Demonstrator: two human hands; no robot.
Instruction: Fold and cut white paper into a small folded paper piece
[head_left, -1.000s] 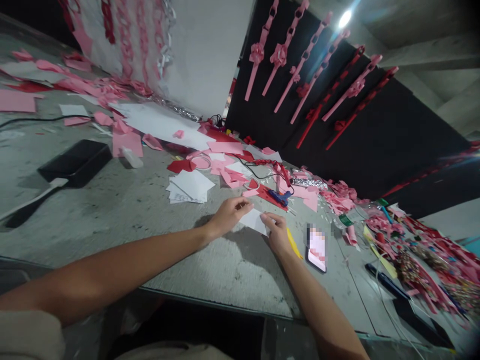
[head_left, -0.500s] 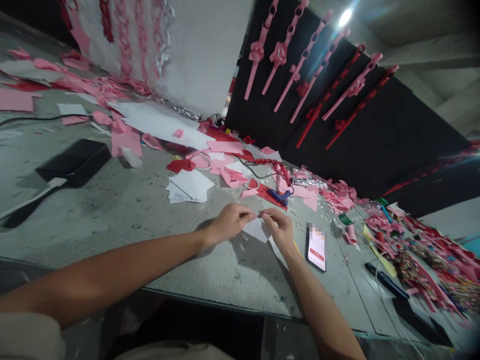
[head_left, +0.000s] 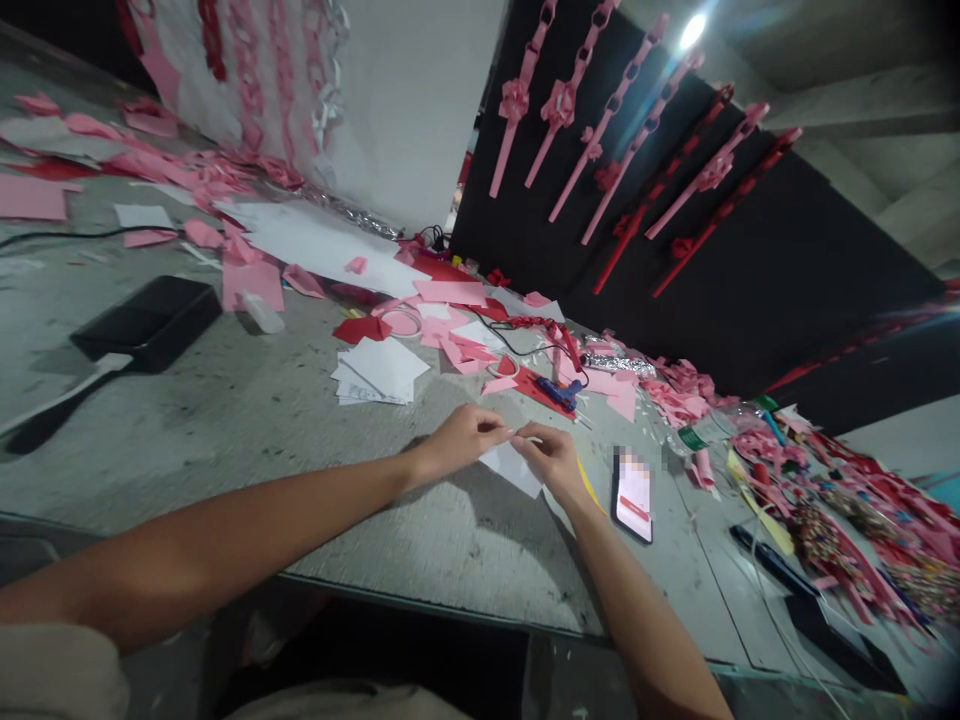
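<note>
White paper sits pinched in our left hand and right hand, mid-fold; next calls for a firm crease.

Both hands pinch white paper beside phone.

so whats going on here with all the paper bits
A person sits at a grey table littered with pink and red paper scraps. Both hands work one small white piece of paper: the left hand and right hand pinch its upper edge with their fingertips close together. A stack of white sheets lies just beyond, a phone sits beside the right hand, and a blue glue gun lies further back.
</note>
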